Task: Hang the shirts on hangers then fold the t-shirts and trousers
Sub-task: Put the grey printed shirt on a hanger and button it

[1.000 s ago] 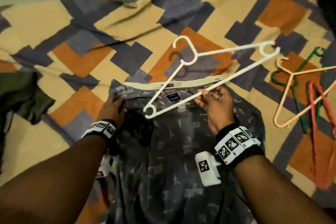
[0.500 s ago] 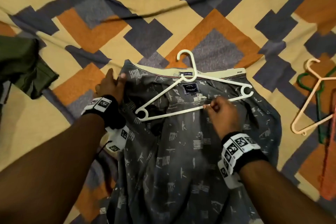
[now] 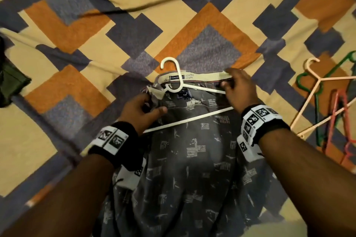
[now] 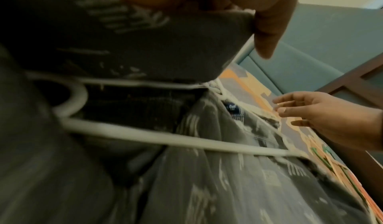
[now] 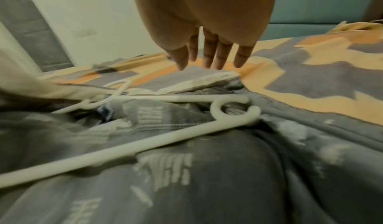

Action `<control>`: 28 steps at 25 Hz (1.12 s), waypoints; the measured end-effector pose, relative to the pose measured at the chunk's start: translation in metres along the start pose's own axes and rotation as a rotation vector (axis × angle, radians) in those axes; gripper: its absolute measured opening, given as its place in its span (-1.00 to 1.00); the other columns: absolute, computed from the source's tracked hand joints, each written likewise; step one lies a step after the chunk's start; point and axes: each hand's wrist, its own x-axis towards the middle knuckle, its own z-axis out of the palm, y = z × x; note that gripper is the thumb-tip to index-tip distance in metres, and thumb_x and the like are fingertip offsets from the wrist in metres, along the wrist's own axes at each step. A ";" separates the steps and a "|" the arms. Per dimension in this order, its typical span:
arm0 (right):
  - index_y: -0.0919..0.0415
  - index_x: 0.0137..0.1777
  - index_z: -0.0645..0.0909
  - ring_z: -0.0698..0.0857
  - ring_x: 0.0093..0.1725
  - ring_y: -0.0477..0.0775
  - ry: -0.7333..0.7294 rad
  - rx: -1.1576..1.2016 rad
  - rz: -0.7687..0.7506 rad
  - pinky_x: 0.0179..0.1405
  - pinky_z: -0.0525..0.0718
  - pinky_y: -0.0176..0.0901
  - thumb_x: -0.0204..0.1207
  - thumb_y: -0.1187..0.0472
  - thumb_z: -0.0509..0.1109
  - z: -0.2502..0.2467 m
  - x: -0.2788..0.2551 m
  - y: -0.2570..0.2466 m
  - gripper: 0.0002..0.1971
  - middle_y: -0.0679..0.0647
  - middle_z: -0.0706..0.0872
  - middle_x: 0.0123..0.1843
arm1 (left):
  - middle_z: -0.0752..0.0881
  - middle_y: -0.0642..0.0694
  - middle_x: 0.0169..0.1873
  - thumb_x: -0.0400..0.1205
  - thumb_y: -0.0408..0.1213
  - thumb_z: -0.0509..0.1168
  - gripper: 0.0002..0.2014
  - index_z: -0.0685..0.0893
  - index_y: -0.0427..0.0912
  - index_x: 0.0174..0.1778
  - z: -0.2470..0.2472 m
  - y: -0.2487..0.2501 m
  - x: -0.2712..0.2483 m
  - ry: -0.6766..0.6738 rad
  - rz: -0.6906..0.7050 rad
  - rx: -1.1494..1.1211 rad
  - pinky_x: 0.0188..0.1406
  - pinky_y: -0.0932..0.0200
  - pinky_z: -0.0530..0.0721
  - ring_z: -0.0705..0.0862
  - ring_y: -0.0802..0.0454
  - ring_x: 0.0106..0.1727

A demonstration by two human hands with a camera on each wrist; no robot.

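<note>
Since a moment ago your right hand (image 3: 238, 90) has let go of the hanger (image 3: 189, 118) and moved up to the collar, fingers straight. Grey printed shirt (image 3: 192, 169) lies on the bedspread (image 3: 77, 63), hanger on top. Your left hand (image 3: 139, 110) pinches the shirt's left shoulder over the hanger's end. Collar label unreadable.

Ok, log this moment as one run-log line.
step: hanging shirt | left hand: grips grey shirt shoulder over white hanger end | right hand: open, at collar | hanger's right end: uncovered
</note>
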 end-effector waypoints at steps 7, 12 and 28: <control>0.10 -0.09 0.59 0.58 -0.26 -0.03 -0.114 0.294 0.335 -0.05 0.56 -0.08 0.55 0.10 0.45 -0.025 0.027 0.046 -0.89 0.04 0.65 -0.25 | 0.50 -0.07 0.26 0.53 0.05 0.40 -0.59 0.65 -0.15 0.17 0.050 -0.039 -0.021 -0.108 0.052 0.429 0.22 0.08 0.53 0.53 -0.10 0.25; 0.18 0.04 0.56 0.53 -0.11 0.01 0.033 0.197 0.074 -0.20 0.37 -0.25 0.65 0.13 0.29 -0.082 0.015 -0.006 -0.87 0.12 0.60 -0.09 | 0.68 -0.12 0.04 0.60 -0.23 0.34 -0.72 0.53 -0.12 0.21 0.040 -0.026 -0.027 0.171 -0.032 0.195 0.02 0.12 0.54 0.65 -0.17 0.10; 0.18 0.06 0.50 0.71 -0.07 0.33 -0.252 -0.044 0.193 -0.11 0.65 0.07 0.59 0.28 0.27 0.037 -0.150 0.008 -0.91 0.25 0.73 -0.08 | 0.73 -0.09 0.16 0.62 -0.10 0.29 -0.69 0.64 0.09 0.29 0.081 -0.044 -0.020 -0.181 0.165 0.744 0.23 -0.04 0.58 0.64 -0.18 0.21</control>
